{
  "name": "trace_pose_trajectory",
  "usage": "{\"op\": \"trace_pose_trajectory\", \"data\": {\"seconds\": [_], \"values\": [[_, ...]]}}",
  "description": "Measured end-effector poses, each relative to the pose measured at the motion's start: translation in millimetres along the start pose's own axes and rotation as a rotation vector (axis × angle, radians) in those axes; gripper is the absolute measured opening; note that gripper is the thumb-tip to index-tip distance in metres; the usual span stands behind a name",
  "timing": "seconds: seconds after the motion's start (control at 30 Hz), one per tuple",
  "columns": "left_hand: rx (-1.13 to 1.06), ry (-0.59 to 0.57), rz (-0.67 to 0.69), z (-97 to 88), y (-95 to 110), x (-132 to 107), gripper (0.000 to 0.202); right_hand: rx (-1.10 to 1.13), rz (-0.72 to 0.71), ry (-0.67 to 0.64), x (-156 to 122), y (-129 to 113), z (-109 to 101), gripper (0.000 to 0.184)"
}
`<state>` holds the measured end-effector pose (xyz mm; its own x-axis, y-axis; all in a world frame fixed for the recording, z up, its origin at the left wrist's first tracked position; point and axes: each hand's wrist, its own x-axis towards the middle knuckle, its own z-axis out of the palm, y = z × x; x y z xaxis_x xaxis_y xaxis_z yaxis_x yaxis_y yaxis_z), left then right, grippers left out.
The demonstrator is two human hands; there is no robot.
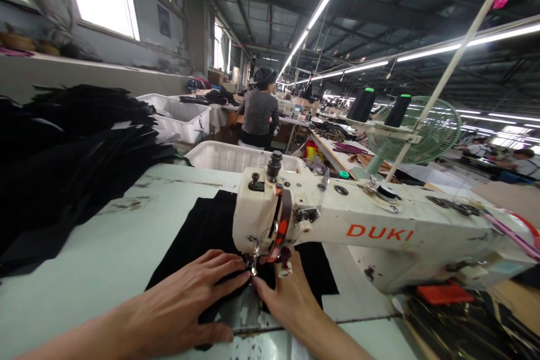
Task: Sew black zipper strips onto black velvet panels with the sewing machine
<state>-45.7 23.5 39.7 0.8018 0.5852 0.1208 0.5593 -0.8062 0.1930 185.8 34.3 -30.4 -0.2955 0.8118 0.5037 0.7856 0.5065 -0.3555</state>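
Observation:
A piece of black fabric (185, 244) lies flat on the sewing machine bed, running under the presser foot (253, 268). My left hand (189, 287) rests on it just left of the foot, fingers stretched out and thumb spread toward me. To the right of the foot, my right hand (291, 298) presses on the cloth with its thumb extended and apart. Its other fingertips are partly hidden behind the needle end of the white sewing machine (312, 214). More of the same black cloth shows beyond my right hand.
A tall stack of black fabric pieces (80, 163) covers the table's left side. White plastic bins (248, 152) stand behind the table. Two black thread cones (361, 106) and a green fan (415, 124) are at the right. A person (259, 112) sits ahead, facing away.

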Motion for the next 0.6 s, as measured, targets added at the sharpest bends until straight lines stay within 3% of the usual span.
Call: {"op": "trace_pose_trajectory", "data": {"seconds": [0.27, 0.5, 0.6], "values": [[0.025, -0.015, 0.010, 6.0, -2.5, -2.6, 0.064, -0.194, -0.036, -0.050, -3.4, -4.1, 7.4, 0.031], [-0.033, 0.034, 0.041, 8.9, -7.1, -2.1, 0.060, -0.263, -0.153, -0.133, 11.0, -15.5, -11.9, 0.040], [-0.035, 0.019, 0.040, 11.0, -8.8, -2.4, 0.059, -0.247, -0.252, -0.186, 18.3, -12.4, -22.3, 0.033]]}}
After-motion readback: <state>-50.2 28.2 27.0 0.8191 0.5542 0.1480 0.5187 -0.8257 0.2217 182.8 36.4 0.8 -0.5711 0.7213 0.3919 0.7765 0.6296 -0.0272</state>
